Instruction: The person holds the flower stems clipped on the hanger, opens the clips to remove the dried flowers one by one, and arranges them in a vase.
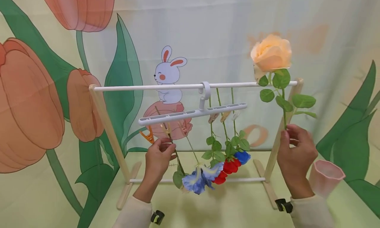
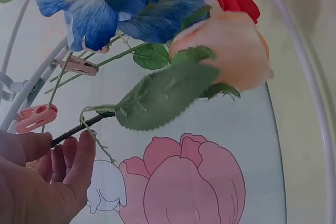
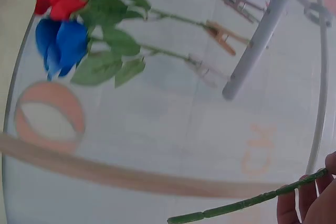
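Observation:
My right hand (image 1: 297, 150) pinches the stem (image 3: 252, 201) of a peach rose (image 1: 271, 53), held bloom up at the right end of the rack. Its cut stem end points away from the fingers in the right wrist view. My left hand (image 1: 160, 158) pinches the dark stem (image 2: 71, 134) of another peach rose (image 2: 226, 51), hanging head down from a yellowish clip (image 1: 165, 128) on the grey hanger (image 1: 193, 114). In the head view that bloom is mostly hidden behind a blue-white iris-like flower (image 1: 197, 180), whose stem hangs from a pink clip (image 2: 37, 118).
The hanger hooks over the white rod (image 1: 148, 88) of a wooden-legged rack. An orange clip (image 1: 147, 135) hangs at its left end. Red roses (image 1: 231, 165) and a blue rose (image 1: 242, 157) hang on the right half. A pink vase (image 1: 326, 177) stands at right.

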Motion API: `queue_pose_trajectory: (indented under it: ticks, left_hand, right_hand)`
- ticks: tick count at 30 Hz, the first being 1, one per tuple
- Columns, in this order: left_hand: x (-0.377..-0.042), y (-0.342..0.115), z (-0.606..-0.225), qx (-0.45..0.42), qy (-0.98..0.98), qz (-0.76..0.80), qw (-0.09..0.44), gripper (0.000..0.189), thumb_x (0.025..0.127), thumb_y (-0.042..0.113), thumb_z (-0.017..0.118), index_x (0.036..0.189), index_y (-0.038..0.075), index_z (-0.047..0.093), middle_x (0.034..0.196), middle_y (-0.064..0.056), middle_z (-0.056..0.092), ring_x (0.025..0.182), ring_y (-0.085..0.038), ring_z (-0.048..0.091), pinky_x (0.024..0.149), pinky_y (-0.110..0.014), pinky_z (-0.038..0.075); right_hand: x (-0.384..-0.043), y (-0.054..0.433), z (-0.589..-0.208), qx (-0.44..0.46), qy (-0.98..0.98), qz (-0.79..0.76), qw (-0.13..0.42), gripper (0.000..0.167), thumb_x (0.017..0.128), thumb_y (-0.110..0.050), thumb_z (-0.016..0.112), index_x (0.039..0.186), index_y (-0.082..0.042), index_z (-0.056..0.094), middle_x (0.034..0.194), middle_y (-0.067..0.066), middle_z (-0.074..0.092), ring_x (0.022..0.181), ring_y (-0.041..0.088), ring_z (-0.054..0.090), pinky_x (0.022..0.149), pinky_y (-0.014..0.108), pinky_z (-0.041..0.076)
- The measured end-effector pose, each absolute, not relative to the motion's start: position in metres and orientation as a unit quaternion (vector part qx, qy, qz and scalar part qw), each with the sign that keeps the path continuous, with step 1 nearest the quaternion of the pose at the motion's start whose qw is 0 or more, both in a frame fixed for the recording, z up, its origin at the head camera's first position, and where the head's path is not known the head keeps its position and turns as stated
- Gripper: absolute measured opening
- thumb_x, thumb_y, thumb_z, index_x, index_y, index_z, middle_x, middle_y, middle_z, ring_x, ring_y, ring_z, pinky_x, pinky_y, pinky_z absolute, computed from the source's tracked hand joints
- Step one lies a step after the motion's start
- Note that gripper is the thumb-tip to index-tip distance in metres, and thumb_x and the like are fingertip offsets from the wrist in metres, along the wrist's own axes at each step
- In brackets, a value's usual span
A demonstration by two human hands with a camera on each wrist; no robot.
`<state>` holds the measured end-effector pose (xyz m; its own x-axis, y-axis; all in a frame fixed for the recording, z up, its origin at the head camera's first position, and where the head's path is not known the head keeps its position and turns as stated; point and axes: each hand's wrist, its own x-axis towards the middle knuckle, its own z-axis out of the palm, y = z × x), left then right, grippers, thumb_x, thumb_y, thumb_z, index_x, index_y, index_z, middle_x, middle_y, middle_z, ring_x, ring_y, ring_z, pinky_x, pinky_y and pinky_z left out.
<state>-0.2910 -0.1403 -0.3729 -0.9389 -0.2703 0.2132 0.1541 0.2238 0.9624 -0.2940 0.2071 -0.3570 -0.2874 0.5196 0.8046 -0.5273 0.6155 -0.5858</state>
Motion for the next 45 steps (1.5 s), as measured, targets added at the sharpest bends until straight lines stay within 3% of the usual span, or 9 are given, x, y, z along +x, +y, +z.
queue_pose_trajectory:
  ticks: [5, 9, 21, 24, 28, 32, 36, 40, 45]
  left_hand:
    - [-0.292, -0.143, -0.373, 0.048, -0.760, -0.627, 0.165, 0.020, 0.097, 0.013, 0.068, 0.117, 0.008, 0.068, 0.107, -0.018, 0.070, 0.087, -0.020, 0.071, 0.078, -0.036, 0.063]
    - [-0.293, -0.144, -0.374, 0.050, -0.770, -0.613, 0.170, 0.019, 0.097, 0.013, 0.066, 0.116, 0.009, 0.068, 0.106, -0.018, 0.070, 0.086, -0.019, 0.070, 0.076, -0.033, 0.063]
    - [-0.293, -0.149, -0.373, 0.056, -0.776, -0.604, 0.175, 0.018, 0.097, 0.015, 0.067, 0.114, 0.010, 0.069, 0.098, -0.014, 0.068, 0.084, -0.023, 0.069, 0.073, -0.032, 0.063]
    - [-0.292, -0.150, -0.371, 0.059, -0.773, -0.607, 0.174, 0.018, 0.098, 0.015, 0.067, 0.115, 0.009, 0.069, 0.098, -0.013, 0.068, 0.085, -0.024, 0.069, 0.073, -0.032, 0.063]
    - [-0.293, -0.150, -0.369, 0.061, -0.773, -0.607, 0.175, 0.019, 0.098, 0.015, 0.067, 0.115, 0.008, 0.070, 0.098, -0.013, 0.068, 0.084, -0.018, 0.067, 0.073, -0.030, 0.063]
    - [-0.294, -0.151, -0.369, 0.064, -0.770, -0.610, 0.179, 0.018, 0.098, 0.016, 0.067, 0.114, 0.007, 0.070, 0.098, -0.013, 0.068, 0.084, -0.018, 0.067, 0.072, -0.028, 0.063]
    - [-0.294, -0.152, -0.370, 0.065, -0.767, -0.613, 0.181, 0.018, 0.098, 0.015, 0.067, 0.113, 0.006, 0.071, 0.096, -0.012, 0.067, 0.084, -0.018, 0.066, 0.071, -0.027, 0.063]
    - [-0.294, -0.151, -0.370, 0.066, -0.765, -0.614, 0.182, 0.018, 0.098, 0.015, 0.067, 0.113, 0.006, 0.071, 0.095, -0.011, 0.067, 0.084, -0.018, 0.065, 0.070, -0.027, 0.063]
    - [-0.296, -0.150, -0.369, 0.066, -0.768, -0.612, 0.178, 0.018, 0.097, 0.016, 0.068, 0.113, 0.008, 0.071, 0.096, -0.012, 0.068, 0.081, -0.017, 0.067, 0.071, -0.029, 0.063]
  right_hand:
    - [-0.291, 0.234, -0.357, -0.042, -0.676, 0.433, 0.595, 0.022, 0.094, -0.015, 0.065, 0.106, 0.001, 0.076, 0.090, -0.028, 0.059, 0.080, -0.022, 0.054, 0.074, 0.001, 0.043]
    - [-0.289, 0.258, -0.358, -0.086, -0.680, 0.427, 0.589, 0.023, 0.095, -0.016, 0.064, 0.109, 0.000, 0.075, 0.089, -0.038, 0.050, 0.079, -0.024, 0.052, 0.074, 0.002, 0.042]
    - [-0.289, 0.307, -0.392, -0.197, -0.707, 0.425, 0.530, 0.029, 0.099, -0.023, 0.056, 0.117, -0.006, 0.072, 0.091, -0.035, 0.046, 0.081, -0.021, 0.044, 0.072, 0.009, 0.035]
    - [-0.286, 0.313, -0.403, -0.242, -0.707, 0.445, 0.494, 0.030, 0.099, -0.026, 0.055, 0.121, -0.012, 0.070, 0.093, -0.032, 0.048, 0.081, -0.018, 0.043, 0.073, 0.011, 0.035]
    - [-0.284, 0.318, -0.410, -0.307, -0.683, 0.466, 0.472, 0.014, 0.095, -0.025, 0.056, 0.107, -0.025, 0.064, 0.090, -0.026, 0.046, 0.078, -0.013, 0.040, 0.075, 0.015, 0.033]
    - [-0.284, 0.314, -0.405, -0.331, -0.655, 0.477, 0.484, 0.024, 0.089, -0.023, 0.057, 0.112, -0.032, 0.056, 0.096, -0.026, 0.036, 0.086, -0.009, 0.034, 0.082, 0.018, 0.030]
    - [-0.283, 0.305, -0.395, -0.306, -0.649, 0.460, 0.522, 0.043, 0.091, -0.023, 0.056, 0.133, -0.024, 0.051, 0.104, -0.027, 0.029, 0.093, -0.010, 0.029, 0.089, 0.020, 0.026]
    - [-0.280, 0.291, -0.385, -0.264, -0.643, 0.448, 0.563, 0.039, 0.091, -0.020, 0.061, 0.130, -0.018, 0.057, 0.103, -0.028, 0.031, 0.096, -0.011, 0.031, 0.089, 0.019, 0.026]
    - [-0.275, 0.254, -0.379, -0.195, -0.663, 0.452, 0.564, 0.029, 0.090, -0.015, 0.068, 0.116, -0.003, 0.067, 0.096, -0.033, 0.039, 0.092, -0.012, 0.041, 0.080, 0.015, 0.033]
